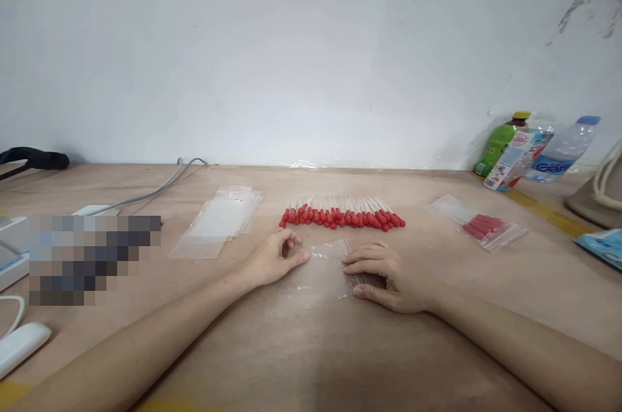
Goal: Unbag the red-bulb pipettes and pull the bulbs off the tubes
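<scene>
A clear zip-lock bag (318, 269) lies flat on the table between my hands. At its left edge is my left hand (276, 258), with its fingers partly curled and its thumb stretched out, apart from them. My right hand (391, 276) rests its fingertips and thumb on the zip end at the right, fingers extended and spread from the thumb. Just beyond the hands, a row of thin whitish sticks with red ends (343, 216) lies side by side, red ends toward me.
A stack of clear flat bags (216, 221) lies to the left. On the right lies a bag holding red pieces (483, 226). Bottles (561, 146) and a carton (515, 156) stand by the wall. A grey cable (150, 190) and white devices (22, 344) are at left.
</scene>
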Available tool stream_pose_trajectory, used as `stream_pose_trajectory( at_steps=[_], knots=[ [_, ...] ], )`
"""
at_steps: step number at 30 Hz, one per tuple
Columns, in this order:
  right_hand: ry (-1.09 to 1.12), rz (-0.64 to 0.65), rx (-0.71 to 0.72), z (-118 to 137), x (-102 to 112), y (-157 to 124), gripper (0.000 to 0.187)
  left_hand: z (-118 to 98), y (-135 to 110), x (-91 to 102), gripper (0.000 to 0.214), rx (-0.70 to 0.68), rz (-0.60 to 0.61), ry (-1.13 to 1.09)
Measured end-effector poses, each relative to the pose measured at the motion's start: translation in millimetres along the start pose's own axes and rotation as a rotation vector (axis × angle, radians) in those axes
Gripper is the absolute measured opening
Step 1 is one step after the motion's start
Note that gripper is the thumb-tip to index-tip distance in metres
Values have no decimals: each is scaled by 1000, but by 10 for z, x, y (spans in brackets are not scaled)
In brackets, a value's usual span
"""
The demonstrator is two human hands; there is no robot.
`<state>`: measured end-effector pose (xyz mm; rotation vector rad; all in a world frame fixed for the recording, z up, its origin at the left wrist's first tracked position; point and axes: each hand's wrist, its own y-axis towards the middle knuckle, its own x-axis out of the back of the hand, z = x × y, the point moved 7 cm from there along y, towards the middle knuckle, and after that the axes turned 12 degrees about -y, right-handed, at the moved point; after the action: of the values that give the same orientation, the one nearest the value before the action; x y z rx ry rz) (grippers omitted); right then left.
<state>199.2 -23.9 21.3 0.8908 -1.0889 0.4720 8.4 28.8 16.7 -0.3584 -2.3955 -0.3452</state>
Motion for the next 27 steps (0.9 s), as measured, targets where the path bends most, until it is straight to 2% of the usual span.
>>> stream_pose_trajectory(
  at_steps=[4,6,9,11,14,17,20,22,25,27],
  knots=[
    [-19,-49,7,-8,2,-28,33,-82,-15,-55,24,-24,162,-7],
    [-28,-102,-14,-32,25,-42,34,-191,-13,52,23,-74,125,-62],
    [-63,-178,-59,-73,68,-50,28,-250,10,480,19,-138,-145,-156],
    [-92,-202,-78,-86,84,-42,25,-150,-6,864,25,-156,-378,-181],
    [-107,-204,-86,-86,81,-25,24,224,-72,1362,35,-41,-611,-80],
    [-104,-210,-98,-90,70,-21,23,650,-185,1668,34,136,-704,142],
    [-108,-215,-111,-101,60,-25,22,964,-286,1717,24,330,-640,383],
    [-116,-217,-116,-106,60,-26,22,1026,-331,1668,19,387,-604,479],
    [-120,-213,-119,-107,61,-23,21,829,-327,1569,25,333,-643,642],
    [-118,-214,-118,-103,62,-22,20,571,-234,1425,26,198,-619,711]
  ],
)
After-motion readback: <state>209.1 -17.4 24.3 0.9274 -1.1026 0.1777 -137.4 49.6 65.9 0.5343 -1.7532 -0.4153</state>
